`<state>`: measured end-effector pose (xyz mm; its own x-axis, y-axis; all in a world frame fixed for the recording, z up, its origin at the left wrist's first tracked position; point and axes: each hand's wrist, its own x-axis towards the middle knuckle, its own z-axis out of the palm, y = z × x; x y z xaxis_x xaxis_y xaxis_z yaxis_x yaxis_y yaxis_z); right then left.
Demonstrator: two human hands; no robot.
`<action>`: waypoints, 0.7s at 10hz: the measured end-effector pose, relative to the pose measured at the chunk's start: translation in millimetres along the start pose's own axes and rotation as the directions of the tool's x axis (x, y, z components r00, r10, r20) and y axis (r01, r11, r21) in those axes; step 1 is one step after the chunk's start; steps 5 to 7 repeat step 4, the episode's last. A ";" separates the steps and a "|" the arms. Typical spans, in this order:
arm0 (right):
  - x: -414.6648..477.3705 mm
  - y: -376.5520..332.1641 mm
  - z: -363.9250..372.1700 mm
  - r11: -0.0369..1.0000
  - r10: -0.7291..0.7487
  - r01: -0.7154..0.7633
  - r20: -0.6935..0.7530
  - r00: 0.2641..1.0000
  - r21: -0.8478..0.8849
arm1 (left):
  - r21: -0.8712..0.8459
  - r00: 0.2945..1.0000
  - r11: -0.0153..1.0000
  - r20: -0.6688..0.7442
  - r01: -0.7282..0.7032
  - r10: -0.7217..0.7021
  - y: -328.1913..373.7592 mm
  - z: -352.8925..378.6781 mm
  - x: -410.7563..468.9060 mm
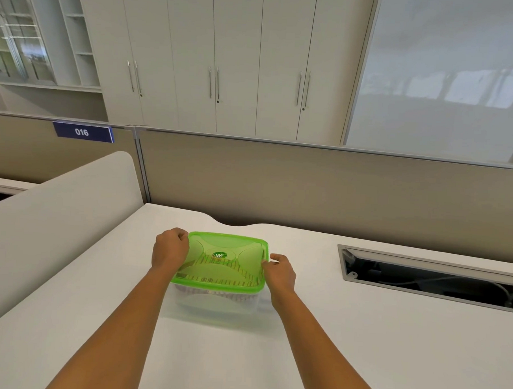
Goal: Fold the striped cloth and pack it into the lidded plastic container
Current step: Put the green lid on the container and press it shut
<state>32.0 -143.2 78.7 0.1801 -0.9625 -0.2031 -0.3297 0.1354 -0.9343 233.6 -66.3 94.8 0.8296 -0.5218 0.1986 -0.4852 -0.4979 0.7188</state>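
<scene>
A clear plastic container [215,301] stands on the white desk [360,346], with its translucent green lid [223,260] on top. The striped cloth [216,276] lies folded inside and shows through the lid and walls. My left hand [170,246] grips the lid's left edge with curled fingers. On the opposite side my right hand [280,271] pinches the lid's right edge. Both forearms reach in from the bottom of the view.
A grey cable tray opening [431,278] is cut into the desk at the right. A beige partition [308,182] runs behind the desk, and a rounded white divider [57,215] stands at the left. White cabinets fill the background.
</scene>
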 end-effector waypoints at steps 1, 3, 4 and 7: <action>-18.1 4.0 -11.0 1.000 0.001 0.000 0.042 0.999 -0.025 | 0.079 0.997 0.995 0.058 -0.056 0.051 -1.3 -6.0 -16.8; -64.6 16.5 -47.4 0.998 -0.058 0.065 0.226 0.972 -0.023 | 0.141 0.979 0.974 0.126 -0.178 0.161 -0.5 -13.9 -63.4; -93.2 19.7 -78.3 0.979 -0.185 0.199 0.205 0.961 -0.050 | 0.176 0.965 0.950 0.110 -0.256 0.240 -2.1 -13.8 -88.5; -93.2 19.7 -78.3 0.979 -0.185 0.199 0.205 0.961 -0.050 | 0.176 0.965 0.950 0.110 -0.256 0.240 -2.1 -13.8 -88.5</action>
